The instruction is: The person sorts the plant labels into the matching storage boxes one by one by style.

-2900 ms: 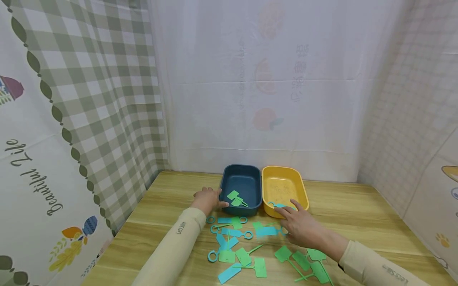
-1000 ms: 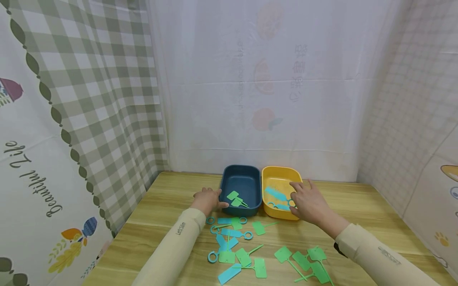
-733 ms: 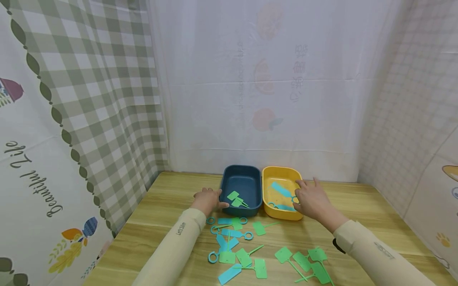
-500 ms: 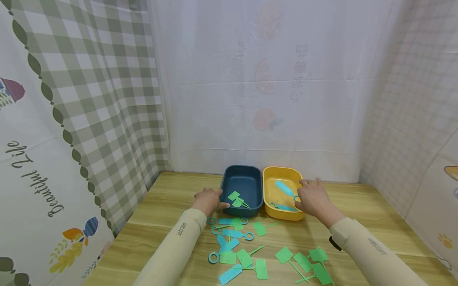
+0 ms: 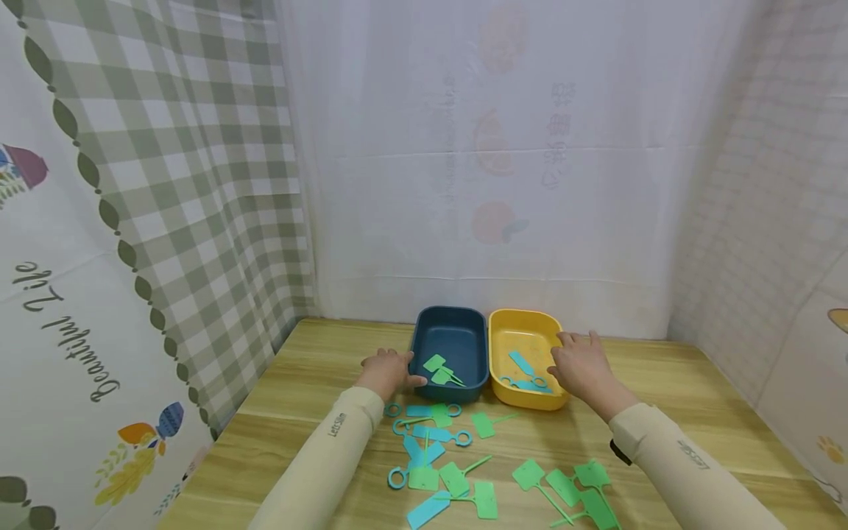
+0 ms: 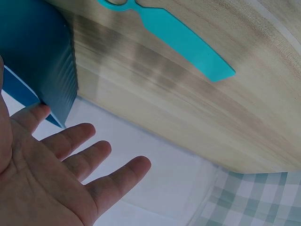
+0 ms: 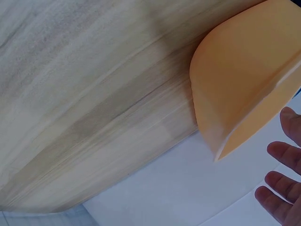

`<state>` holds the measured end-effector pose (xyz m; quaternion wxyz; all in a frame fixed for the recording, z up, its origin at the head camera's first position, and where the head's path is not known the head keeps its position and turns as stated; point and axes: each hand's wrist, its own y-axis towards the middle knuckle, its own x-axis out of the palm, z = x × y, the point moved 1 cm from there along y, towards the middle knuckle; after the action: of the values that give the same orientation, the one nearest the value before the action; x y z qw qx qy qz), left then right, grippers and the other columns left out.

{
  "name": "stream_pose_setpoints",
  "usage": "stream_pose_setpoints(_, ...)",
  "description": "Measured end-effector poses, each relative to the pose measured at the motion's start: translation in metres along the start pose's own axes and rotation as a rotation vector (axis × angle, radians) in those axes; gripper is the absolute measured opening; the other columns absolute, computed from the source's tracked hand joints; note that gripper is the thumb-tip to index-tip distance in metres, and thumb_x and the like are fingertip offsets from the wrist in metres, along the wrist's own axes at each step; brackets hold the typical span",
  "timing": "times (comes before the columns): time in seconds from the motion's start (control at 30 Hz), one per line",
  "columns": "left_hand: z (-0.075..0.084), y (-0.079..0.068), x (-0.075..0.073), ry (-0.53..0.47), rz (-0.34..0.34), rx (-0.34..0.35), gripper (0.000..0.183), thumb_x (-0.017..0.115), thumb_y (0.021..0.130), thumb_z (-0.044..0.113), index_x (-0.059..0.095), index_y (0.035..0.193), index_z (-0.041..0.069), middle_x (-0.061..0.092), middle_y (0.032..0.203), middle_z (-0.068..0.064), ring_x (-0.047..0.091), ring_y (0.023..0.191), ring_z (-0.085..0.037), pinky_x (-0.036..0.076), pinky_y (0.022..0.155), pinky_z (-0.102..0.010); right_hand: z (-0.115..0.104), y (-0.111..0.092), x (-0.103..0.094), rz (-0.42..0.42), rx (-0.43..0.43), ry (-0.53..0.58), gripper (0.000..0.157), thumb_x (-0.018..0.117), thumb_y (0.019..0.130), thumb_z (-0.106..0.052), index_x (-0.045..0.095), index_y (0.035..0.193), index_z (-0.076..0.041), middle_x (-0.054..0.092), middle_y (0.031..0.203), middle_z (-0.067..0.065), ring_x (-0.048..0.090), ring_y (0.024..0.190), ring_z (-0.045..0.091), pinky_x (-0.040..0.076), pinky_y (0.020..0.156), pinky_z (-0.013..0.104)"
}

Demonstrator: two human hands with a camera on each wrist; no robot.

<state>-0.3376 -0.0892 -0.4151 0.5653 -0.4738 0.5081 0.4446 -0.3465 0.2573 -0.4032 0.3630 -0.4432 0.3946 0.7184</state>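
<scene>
My left hand [image 5: 386, 373] rests at the left rim of the dark blue bin [image 5: 450, 315], a fingertip touching its edge in the left wrist view and the other fingers spread. Green square-headed tags with thin stems [image 5: 442, 374] lie inside that bin. On the right side of the yellow bin [image 5: 526, 401] is my right hand [image 5: 586, 368], its fingers relaxed and holding nothing. Inside the yellow bin lie a light-blue ring-ended tag [image 5: 521, 363] and another blue tag [image 5: 530, 385] below it. In the right wrist view the fingertips [image 7: 277, 153] are beside the bin's rim.
Several blue ring-ended tags [image 5: 430, 433] and green tags [image 5: 424, 478] overlap on the wooden table [image 5: 318, 471] before the bins. One green tag [image 5: 483, 425] lies apart below the yellow bin. More green tags [image 5: 563, 487] cluster at front right. A white curtain [image 5: 411, 221] hangs behind.
My right hand has brought a blue ring-ended tag from the table into the yellow bin and let it go. It now sits at the bin's right side. My left hand has stayed put.
</scene>
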Motion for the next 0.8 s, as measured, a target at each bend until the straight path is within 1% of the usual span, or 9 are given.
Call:
stream_pose_setpoints(0.3, 0.000, 0.001, 0.001, -0.010, 0.016, 0.000, 0.074, 0.060, 0.089, 0.064, 0.051, 0.146, 0.018, 0.057, 0.134, -0.021, 0.051, 0.123, -0.041, 0.048, 0.091, -0.062, -0.002, -0.005, -0.002, 0.043, -0.029, 0.000, 0.025, 0.081, 0.083, -0.030, 0.073, 0.090, -0.007, 0.061, 0.124, 0.023, 0.058, 0.114, 0.042, 0.036, 0.097, 0.071)
stream_pose_setpoints(0.5, 0.001, 0.002, 0.002, -0.002, 0.026, 0.001, 0.074, 0.060, 0.088, 0.064, 0.052, 0.146, 0.018, 0.059, 0.132, -0.021, 0.053, 0.120, -0.041, 0.049, 0.089, -0.062, -0.008, -0.010, -0.007, 0.069, -0.066, -0.003, 0.025, 0.082, 0.081, -0.030, 0.073, 0.090, -0.008, 0.061, 0.125, 0.022, 0.061, 0.108, 0.041, 0.036, 0.097, 0.070)
stream_pose_setpoints(0.67, 0.001, 0.001, 0.002, 0.014, 0.028, 0.004, 0.073, 0.059, 0.089, 0.064, 0.052, 0.145, 0.017, 0.059, 0.131, -0.021, 0.054, 0.119, -0.041, 0.049, 0.089, -0.062, -0.011, -0.019, -0.012, 0.103, -0.099, 0.010, 0.025, 0.085, 0.078, -0.028, 0.074, 0.091, -0.009, 0.061, 0.123, 0.021, 0.061, 0.106, 0.042, 0.037, 0.097, 0.068)
stream_pose_setpoints(0.8, 0.001, -0.001, 0.000, 0.022, 0.030, 0.009, 0.073, 0.059, 0.089, 0.063, 0.053, 0.145, 0.017, 0.060, 0.129, -0.021, 0.054, 0.118, -0.041, 0.049, 0.089, -0.062, -0.010, -0.030, -0.013, 0.101, -0.108, 0.025, 0.025, 0.086, 0.077, -0.027, 0.074, 0.091, -0.010, 0.061, 0.123, 0.021, 0.059, 0.109, 0.042, 0.036, 0.098, 0.068)
